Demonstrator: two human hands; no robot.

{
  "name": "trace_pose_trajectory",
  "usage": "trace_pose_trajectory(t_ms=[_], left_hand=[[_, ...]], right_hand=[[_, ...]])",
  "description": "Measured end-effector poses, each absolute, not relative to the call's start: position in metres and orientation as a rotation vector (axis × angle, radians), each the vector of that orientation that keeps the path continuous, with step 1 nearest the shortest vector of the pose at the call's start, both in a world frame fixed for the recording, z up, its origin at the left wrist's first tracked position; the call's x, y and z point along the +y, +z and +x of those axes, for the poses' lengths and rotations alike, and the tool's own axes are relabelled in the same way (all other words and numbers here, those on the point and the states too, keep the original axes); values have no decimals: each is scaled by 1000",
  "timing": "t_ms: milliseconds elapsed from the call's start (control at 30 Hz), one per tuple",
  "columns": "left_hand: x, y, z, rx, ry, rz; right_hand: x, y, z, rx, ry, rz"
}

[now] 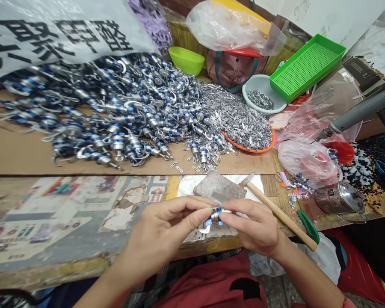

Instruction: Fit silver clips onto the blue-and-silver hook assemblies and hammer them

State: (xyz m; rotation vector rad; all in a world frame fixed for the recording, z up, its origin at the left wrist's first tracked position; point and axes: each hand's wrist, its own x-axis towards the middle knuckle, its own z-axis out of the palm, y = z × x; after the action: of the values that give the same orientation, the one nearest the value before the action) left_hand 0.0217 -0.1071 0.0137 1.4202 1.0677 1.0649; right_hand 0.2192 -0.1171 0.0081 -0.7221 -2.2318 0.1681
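My left hand (165, 233) and my right hand (253, 226) meet just above the table's near edge. Both pinch one small blue-and-silver metal piece (215, 215) between their fingertips, with a curved silver hook hanging below it. A grey stone block (218, 188) lies on the table right behind my fingers. A large heap of the same blue-and-silver hooked pieces (115, 107) covers the cardboard further back.
An orange tray (259, 147) heaped with small flat silver plates sits right of the heap. A wooden-handled tool (276, 209) lies by the stone. A metal tin (340, 199), plastic bags, a white bowl (263, 96), a green bowl (186, 60) and a green basket tray (306, 66) crowd the right and back.
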Motion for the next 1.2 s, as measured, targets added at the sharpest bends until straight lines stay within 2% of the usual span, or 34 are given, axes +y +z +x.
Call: trace_pose_trajectory(t_ms=[167,400,467,533,633,800,967,1133,1200], left_hand=[[-123,-3,43,1088,1091,799],[-137,-11,56,1180,1078,685],[-138,-12,56,1156,1050,688],[-137,-13,56,1139,1063,688],[-136,-15,57,1106,1078,675],[-130,-25,55,1053,1095,689],[-128,-37,55,1010,1152,726],[-130,-40,58,999,1208,781],[-129,-38,58,979,1219,801]], right_hand=[[-130,8,216,-2092,409,-917],[-106,26,227,-2226,671,-1096],[-75,27,232,-2317,503,-1374],[-40,21,234,-2349,135,-1852],[-1,6,226,-2371,19,-2056],[16,-7,215,-2385,7,-2054],[-1,8,228,-2353,78,-1945],[-61,31,230,-2327,609,-1362],[-81,38,228,-2414,664,-1195]])
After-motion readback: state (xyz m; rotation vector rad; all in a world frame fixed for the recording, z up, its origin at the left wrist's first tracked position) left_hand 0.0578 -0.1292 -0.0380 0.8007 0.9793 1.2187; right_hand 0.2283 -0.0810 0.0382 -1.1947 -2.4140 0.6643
